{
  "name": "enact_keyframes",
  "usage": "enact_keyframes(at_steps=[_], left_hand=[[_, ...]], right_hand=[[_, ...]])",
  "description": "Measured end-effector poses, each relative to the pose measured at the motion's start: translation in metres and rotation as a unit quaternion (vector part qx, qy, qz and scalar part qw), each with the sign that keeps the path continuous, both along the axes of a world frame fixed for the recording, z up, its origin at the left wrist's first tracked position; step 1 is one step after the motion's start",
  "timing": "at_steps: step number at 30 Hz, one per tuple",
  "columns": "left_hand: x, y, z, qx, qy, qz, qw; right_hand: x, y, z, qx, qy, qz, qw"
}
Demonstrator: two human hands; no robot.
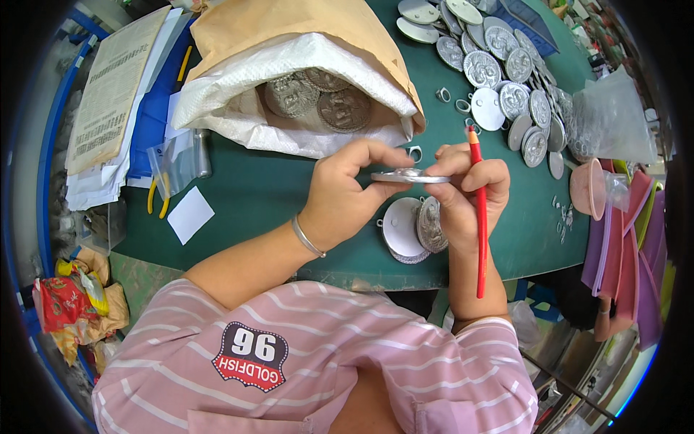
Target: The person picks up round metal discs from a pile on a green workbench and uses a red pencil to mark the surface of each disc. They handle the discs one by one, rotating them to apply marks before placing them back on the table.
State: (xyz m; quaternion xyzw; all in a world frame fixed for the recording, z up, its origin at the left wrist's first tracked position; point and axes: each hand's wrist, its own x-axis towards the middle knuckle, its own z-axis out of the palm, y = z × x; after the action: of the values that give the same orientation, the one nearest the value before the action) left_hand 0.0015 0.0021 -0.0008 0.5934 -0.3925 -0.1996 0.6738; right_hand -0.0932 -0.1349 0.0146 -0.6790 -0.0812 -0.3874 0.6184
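Striped shirt [325,347], lower frame. Mid-frame: left hand [336,189], right hand [470,189] pinch medal [410,177] between them, long axis left-right; right also holds red pencil [481,224].

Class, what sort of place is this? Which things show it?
Likely a small workshop: metal medallions heaped on a green table, more in a brown sack, and the right hand holds a red pencil.

From my remote feed I see a dark green tabletop [253,199] — its near edge scuffed — above a mottled green floor [148,269]. A blue frame [50,145] stands at left (bowed by my lens); bluish light [637,385] edges the lower right.
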Motion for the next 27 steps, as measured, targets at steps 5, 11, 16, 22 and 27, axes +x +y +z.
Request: enact_keyframes(at_steps=[5,11,16,22,27], left_hand=[[-0.0005,0.0007,0.0004,-0.047,-0.036,0.068,0.996],[0.0015,-0.0011,-0.0005,-0.063,-0.102,0.115,0.986],[0.0014,-0.0030,0.0019,-0.080,-0.156,0.127,0.976],[0.0000,-0.0026,0.0006,-0.085,-0.148,0.133,0.976],[0.0044,0.0027,0.0026,-0.021,-0.158,0.076,0.984]], right_hand=[[0.0014,-0.0053,0.0002,0.014,0.019,-0.010,1.000],[0.0011,0.0016,0.0050,0.000,0.064,-0.051,0.997],[0.0010,0.0002,0.0043,-0.146,0.057,-0.057,0.986],[-0.0002,0.0013,0.0005,-0.073,0.084,-0.050,0.993],[0.0012,-0.0010,0.0011,-0.144,0.066,-0.058,0.986]])
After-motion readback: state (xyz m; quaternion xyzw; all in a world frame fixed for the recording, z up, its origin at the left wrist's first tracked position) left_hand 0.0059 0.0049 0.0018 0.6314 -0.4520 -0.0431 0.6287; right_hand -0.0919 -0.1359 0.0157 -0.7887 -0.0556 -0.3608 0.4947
